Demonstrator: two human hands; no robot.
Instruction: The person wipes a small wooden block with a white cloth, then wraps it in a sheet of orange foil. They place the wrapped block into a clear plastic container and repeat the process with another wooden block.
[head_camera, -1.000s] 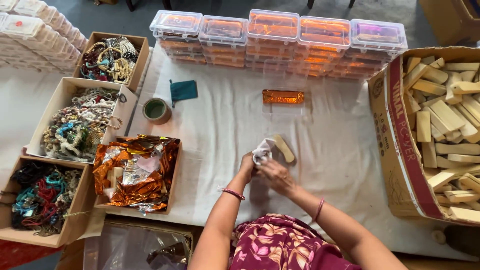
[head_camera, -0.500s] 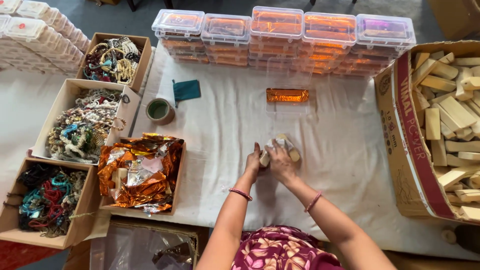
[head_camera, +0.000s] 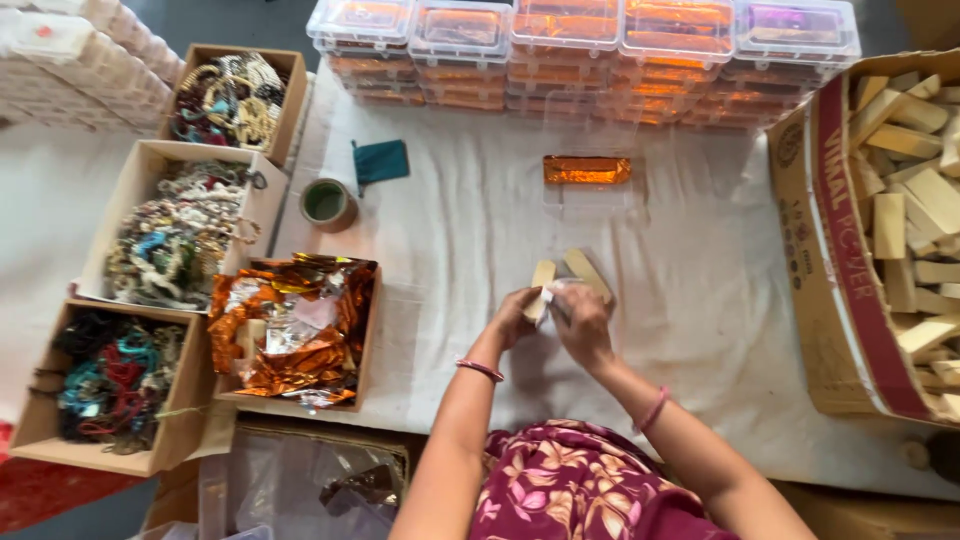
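Left hand and right hand grip two blocks, apparently film-wrapped, below the foil bar; loose film could slip.

White cloth covers the surface. Along its far edge, a row of stacked clear plastic boxes with orange contents; one at the right end shows purple. In front of the row, an orange foil-wrapped bar lies alone. Near it to the left, a small teal pouch and a roll of tape, just beside each other. Left side: three open cardboard boxes of beaded strings, one behind another. A fourth box holds crumpled orange foil. Far right: large carton of pale wooden blocks.
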